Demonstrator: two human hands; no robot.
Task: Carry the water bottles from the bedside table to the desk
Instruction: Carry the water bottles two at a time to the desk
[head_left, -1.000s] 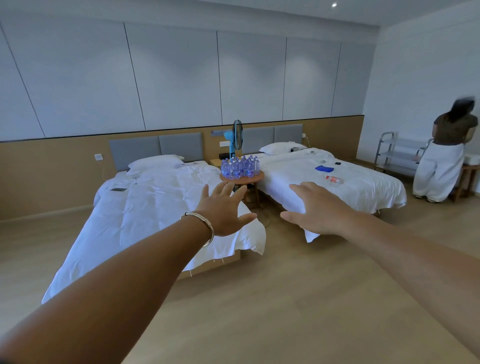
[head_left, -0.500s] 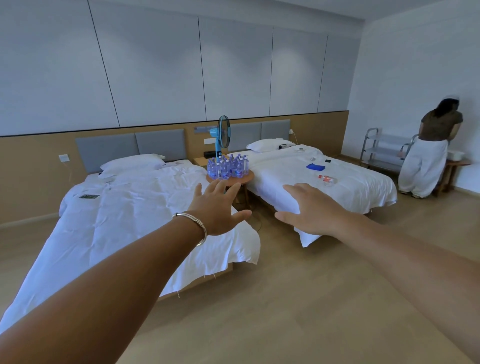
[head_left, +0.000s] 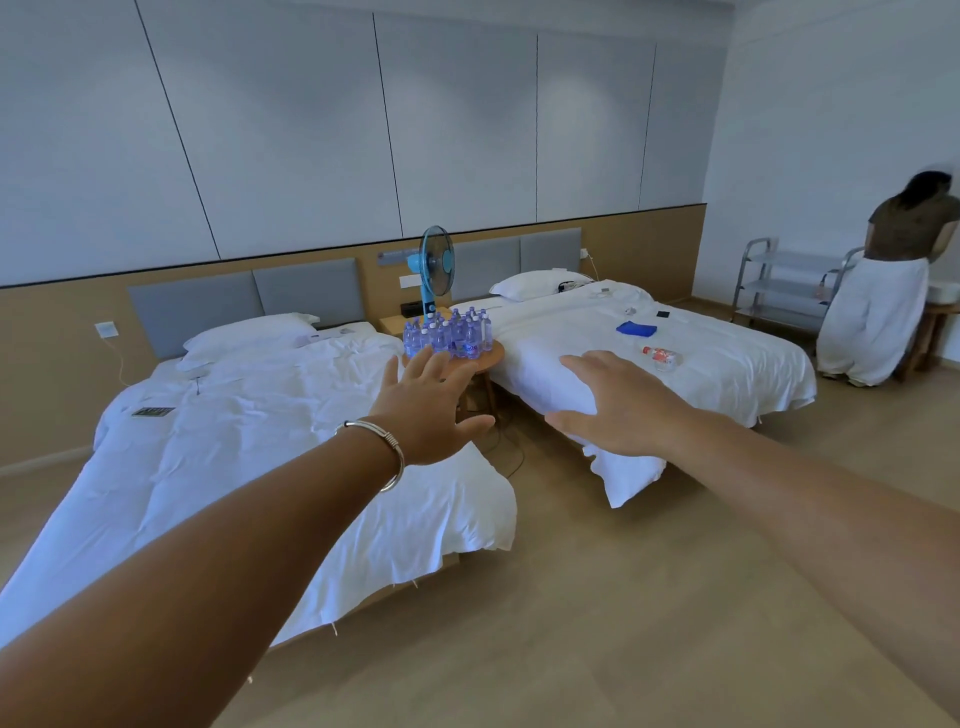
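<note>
Several small clear water bottles (head_left: 453, 332) with blue labels stand packed together on a round wooden bedside table (head_left: 493, 354) between two beds. My left hand (head_left: 427, 405), with a silver bangle at the wrist, is stretched forward with fingers spread and holds nothing; it is well short of the bottles, though it overlaps the table in view. My right hand (head_left: 618, 402) reaches forward palm down with straight fingers, also holding nothing. No desk is clearly in view.
A left bed (head_left: 249, 441) and a right bed (head_left: 675, 353) flank a narrow aisle with a floor cable. A blue fan (head_left: 434, 270) stands behind the bottles. One bottle (head_left: 660, 356) and a blue cloth (head_left: 636, 328) lie on the right bed. A person (head_left: 888, 291) stands by a metal trolley (head_left: 779, 283).
The beds and bottle table have drawn slightly nearer and shifted in view as I moved. Both hands stay stretched forward and open, holding nothing.
</note>
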